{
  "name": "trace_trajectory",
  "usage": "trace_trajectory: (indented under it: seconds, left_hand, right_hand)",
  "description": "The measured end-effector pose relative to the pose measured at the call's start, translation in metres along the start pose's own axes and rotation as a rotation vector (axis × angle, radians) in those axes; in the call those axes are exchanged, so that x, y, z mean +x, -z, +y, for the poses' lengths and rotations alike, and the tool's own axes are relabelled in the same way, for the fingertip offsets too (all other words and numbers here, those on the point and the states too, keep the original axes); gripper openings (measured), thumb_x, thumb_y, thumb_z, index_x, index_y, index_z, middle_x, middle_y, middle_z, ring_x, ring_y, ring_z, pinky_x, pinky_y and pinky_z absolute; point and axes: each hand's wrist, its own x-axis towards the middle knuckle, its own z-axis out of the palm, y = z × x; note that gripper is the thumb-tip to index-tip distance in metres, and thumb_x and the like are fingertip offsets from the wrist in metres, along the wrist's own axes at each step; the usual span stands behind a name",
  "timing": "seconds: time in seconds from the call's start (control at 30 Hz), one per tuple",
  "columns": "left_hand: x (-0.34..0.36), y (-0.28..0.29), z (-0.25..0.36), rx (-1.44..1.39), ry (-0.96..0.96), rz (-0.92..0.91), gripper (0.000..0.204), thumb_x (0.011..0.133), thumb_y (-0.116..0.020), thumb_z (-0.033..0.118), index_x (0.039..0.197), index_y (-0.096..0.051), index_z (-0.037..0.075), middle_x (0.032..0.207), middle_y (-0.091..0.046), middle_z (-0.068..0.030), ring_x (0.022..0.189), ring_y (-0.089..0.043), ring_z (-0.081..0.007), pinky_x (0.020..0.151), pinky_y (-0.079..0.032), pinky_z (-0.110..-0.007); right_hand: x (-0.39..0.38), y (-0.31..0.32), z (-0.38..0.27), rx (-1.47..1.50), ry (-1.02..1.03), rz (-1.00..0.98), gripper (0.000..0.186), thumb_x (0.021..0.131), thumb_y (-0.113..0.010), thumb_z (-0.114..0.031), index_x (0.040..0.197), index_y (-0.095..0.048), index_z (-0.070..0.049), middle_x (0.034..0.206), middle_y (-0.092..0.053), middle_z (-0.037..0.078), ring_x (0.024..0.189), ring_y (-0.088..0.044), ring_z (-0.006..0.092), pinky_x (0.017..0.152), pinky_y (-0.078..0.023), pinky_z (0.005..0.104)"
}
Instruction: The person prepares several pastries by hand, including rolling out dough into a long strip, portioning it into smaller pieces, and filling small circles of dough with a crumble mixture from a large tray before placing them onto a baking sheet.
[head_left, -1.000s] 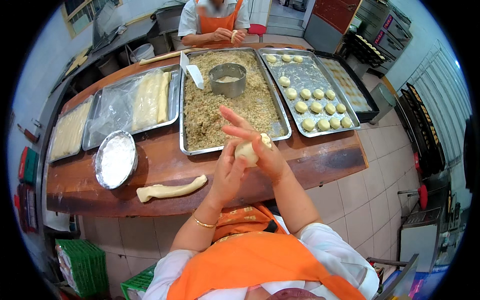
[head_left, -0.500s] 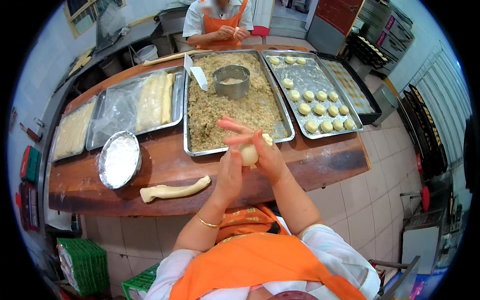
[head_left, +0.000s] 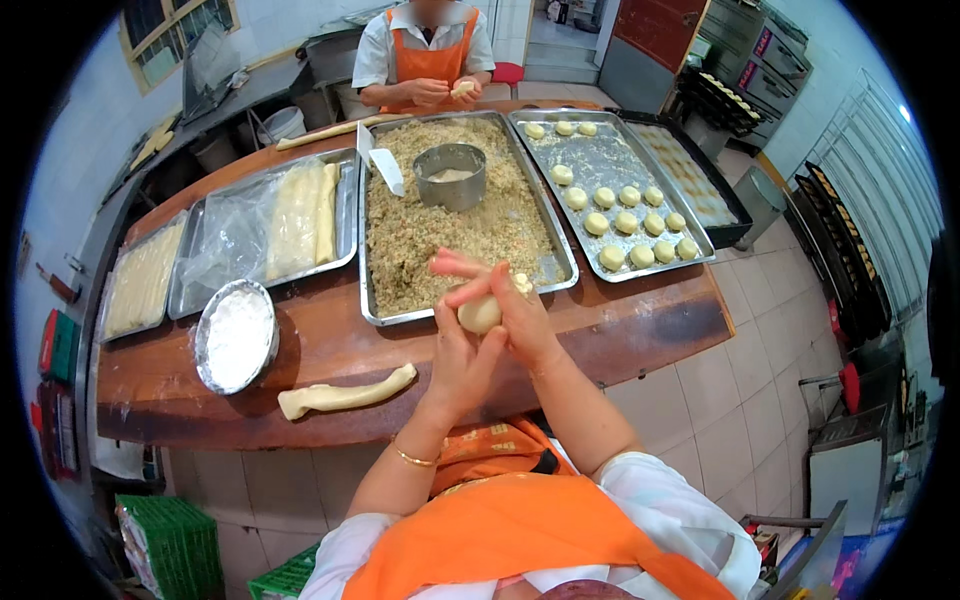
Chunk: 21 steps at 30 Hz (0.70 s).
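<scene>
Between my two hands, above the front edge of the filling tray, sits a smooth, pale dough ball. My left hand cups it from below and the left. My right hand closes round it from the right, its fingers partly hiding it. A small pinched bit of dough pokes out at the top of the right hand. Beyond them lies a metal tray of crumbly, brownish filling. A round metal ring and a white scraper rest in the filling.
On the right, a metal tray carries several rounded dough pieces. A bowl of white flour and a dough strip lie to the left. Farther left are trays with dough strips, partly under plastic. Across the table a co-worker holds dough.
The dough ball has turned slightly in my hands, and the left thumb has come away from it somewhat. The co-worker's hands have moved apart, showing more dough. The whole view has shifted a little.
</scene>
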Motion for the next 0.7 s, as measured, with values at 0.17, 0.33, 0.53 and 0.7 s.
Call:
trace_trajectory:
  seconds: [0.17,0.33,0.53,0.7]
  left_hand:
    - [0.001,0.033,0.012,-0.232,0.431,-0.300,0.047,0.105,-0.041,0.050,0.113,-0.049,0.004,0.077,-0.053,0.0019,0.056,-0.045,-0.0051,0.049,-0.035,-0.020]
    - [-0.006,0.024,0.010,-0.250,0.435,-0.191,0.047,0.106,-0.034,0.051,0.114,-0.050,0.008,0.083,-0.055,0.0010,0.058,-0.047,-0.0051,0.049,-0.037,-0.020]
    - [0.007,0.029,0.016,-0.636,0.708,-0.069,0.033,0.107,-0.042,0.039,0.118,-0.052,0.009,0.091,-0.062,-0.0036,0.070,-0.057,-0.0093,0.059,-0.047,-0.024]
    - [0.006,0.041,-0.002,-0.750,0.760,-0.076,0.030,0.107,-0.042,0.031,0.122,-0.051,0.007,0.098,-0.062,-0.0065,0.074,-0.058,-0.0128,0.061,-0.048,-0.024]
  right_hand:
    - [-0.003,-0.006,-0.002,-0.069,0.057,0.050,0.065,0.107,-0.025,-0.051,0.111,-0.073,-0.006,0.138,-0.059,0.015,0.145,-0.035,0.0308,0.119,-0.026,0.0465]
    - [-0.004,-0.012,-0.009,-0.298,-0.057,0.216,0.053,0.098,-0.050,-0.055,0.103,-0.072,-0.007,0.110,-0.071,0.010,0.097,-0.066,0.0214,0.080,-0.052,0.0345]
    - [0.003,-0.011,-0.041,-0.772,-0.182,0.230,0.025,0.086,-0.076,-0.024,0.091,-0.065,-0.002,0.075,-0.067,0.014,0.066,-0.068,0.0235,0.060,-0.053,0.0341]
    - [0.006,0.003,-0.035,-0.775,-0.192,0.130,0.022,0.090,-0.071,-0.020,0.092,-0.058,-0.002,0.073,-0.058,0.004,0.067,-0.054,0.0094,0.059,-0.045,0.0272]
